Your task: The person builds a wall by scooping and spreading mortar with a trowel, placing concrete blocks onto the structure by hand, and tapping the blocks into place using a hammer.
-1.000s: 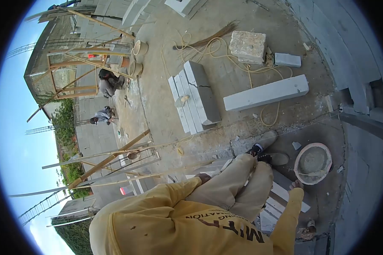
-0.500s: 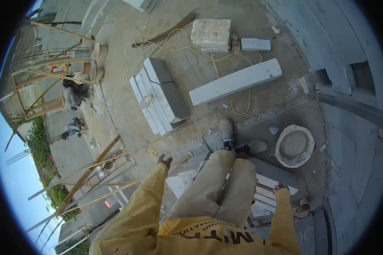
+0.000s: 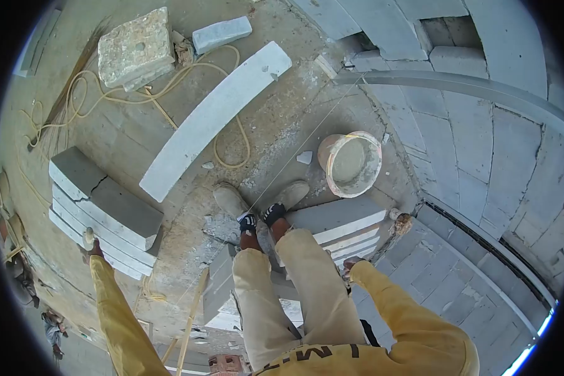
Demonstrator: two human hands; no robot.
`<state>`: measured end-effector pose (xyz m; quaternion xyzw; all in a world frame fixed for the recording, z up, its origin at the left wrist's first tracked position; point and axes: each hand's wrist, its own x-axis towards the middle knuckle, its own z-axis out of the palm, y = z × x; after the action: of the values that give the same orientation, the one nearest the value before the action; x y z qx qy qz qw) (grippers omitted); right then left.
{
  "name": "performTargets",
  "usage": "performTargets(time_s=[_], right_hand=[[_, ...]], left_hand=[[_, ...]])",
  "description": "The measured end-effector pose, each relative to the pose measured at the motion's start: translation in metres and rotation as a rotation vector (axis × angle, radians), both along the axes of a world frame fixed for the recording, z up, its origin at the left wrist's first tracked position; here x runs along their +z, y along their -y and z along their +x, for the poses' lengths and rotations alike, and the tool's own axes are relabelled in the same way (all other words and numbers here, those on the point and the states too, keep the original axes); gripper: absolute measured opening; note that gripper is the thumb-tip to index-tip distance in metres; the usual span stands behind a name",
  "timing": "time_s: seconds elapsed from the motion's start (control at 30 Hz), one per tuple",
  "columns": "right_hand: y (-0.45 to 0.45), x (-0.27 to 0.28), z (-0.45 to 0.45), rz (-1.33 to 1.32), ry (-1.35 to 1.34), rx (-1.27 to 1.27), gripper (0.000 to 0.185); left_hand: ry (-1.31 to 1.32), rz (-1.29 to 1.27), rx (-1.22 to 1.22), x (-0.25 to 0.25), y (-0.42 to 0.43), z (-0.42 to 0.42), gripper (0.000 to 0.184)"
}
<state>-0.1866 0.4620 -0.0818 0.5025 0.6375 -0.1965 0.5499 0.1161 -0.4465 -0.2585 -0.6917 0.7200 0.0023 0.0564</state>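
My left hand [image 3: 95, 249] reaches out to the side, its fingers around the lower end of a small pale rounded lump [image 3: 89, 237]. What the lump is, I cannot make out. It is at the edge of a stack of grey-white blocks [image 3: 100, 216], whose top block [image 3: 106, 194] has a dark crack across it. Beside my right knee, my right hand [image 3: 352, 264] is close to the end of another block stack [image 3: 341, 225]. Its fingers are small and partly hidden, so their closing is unclear. My legs extend between the blocks, shoes on the dusty floor.
A mortar-stained bucket [image 3: 357, 164] stands ahead on the right. A long pale block [image 3: 216, 119] lies in front, near a yellow hose [image 3: 232, 164] and a rough chunk [image 3: 138, 50]. A taut string [image 3: 307, 143] crosses the floor. The block wall [image 3: 457, 138] rises at right.
My view has swung right and closer to the floor items. My left hand has gone from spread in the air to the lump on the block stack. My right hand remains by the other stack.
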Motion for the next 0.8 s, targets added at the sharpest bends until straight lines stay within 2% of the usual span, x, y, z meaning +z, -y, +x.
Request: performTargets(time_s=[0.03,0.07,0.13,0.17,0.27,0.33,0.37,0.4,0.47,0.5,0.57,0.67,0.7,0.73,0.77,0.8], right_hand=[[-0.003,-0.015,0.006,-0.006,0.02,0.02,0.012],[-0.006,-0.025,0.008,-0.017,0.04,0.04,0.015],[-0.006,-0.033,0.001,-0.071,0.0,-0.041,0.016],[-0.006,-0.036,-0.002,-0.104,-0.013,-0.082,0.016],[-0.02,-0.036,-0.019,-0.158,0.034,-0.366,0.02],[-0.019,-0.037,-0.031,-0.093,0.047,-0.087,0.032],[-0.014,-0.037,-0.04,-0.064,0.052,0.053,0.038],[-0.007,-0.037,-0.049,-0.035,0.057,0.191,0.045],[0.01,-0.028,-0.06,-0.09,0.007,0.094,0.041],[0.008,-0.029,-0.062,-0.169,-0.013,0.025,0.04],[0.026,-0.03,-0.063,-0.005,-0.088,-0.011,0.03],[0.018,-0.068,-0.052,-0.107,-0.038,0.156,0.02],[0.109,-0.031,-0.088,-0.021,-0.105,0.254,0.022],[0.134,-0.035,-0.093,-0.121,-0.156,0.385,0.023],[0.152,-0.037,-0.092,-0.215,-0.209,0.514,0.024],[0.169,-0.052,-0.082,-0.332,-0.285,0.33,0.024]], left_hand=[[0.017,-0.015,0.006,-0.017,0.015,0.004,0.107],[0.069,0.014,0.136,-0.017,0.007,-0.021,0.101],[-0.088,0.04,0.097,-0.031,0.006,-0.03,0.099],[-0.082,0.079,0.087,-0.034,0.006,-0.032,0.096],[-0.03,0.163,0.026,-0.038,0.013,-0.043,0.086],[0.055,0.186,-0.055,-0.04,0.019,-0.046,0.078],[0.134,0.261,-0.1,-0.05,0.033,-0.036,0.064],[0.08,0.316,-0.096,-0.063,0.047,-0.021,0.059],[-0.027,0.43,-0.086,-0.078,0.057,0.0,0.051],[0.067,0.346,-0.077,-0.074,0.054,0.003,0.046],[0.239,0.163,-0.064,-0.062,0.043,-0.004,0.036],[-0.788,0.117,0.763,-0.006,-0.003,-0.05,0.027],[-0.58,0.12,0.358,0.003,-0.025,-0.04,0.026],[-0.338,0.168,-0.056,0.033,-0.059,-0.053,0.028],[-0.112,0.101,-0.465,0.065,-0.096,-0.071,0.03],[-0.25,0.176,-0.455,0.101,-0.137,-0.107,0.03]])
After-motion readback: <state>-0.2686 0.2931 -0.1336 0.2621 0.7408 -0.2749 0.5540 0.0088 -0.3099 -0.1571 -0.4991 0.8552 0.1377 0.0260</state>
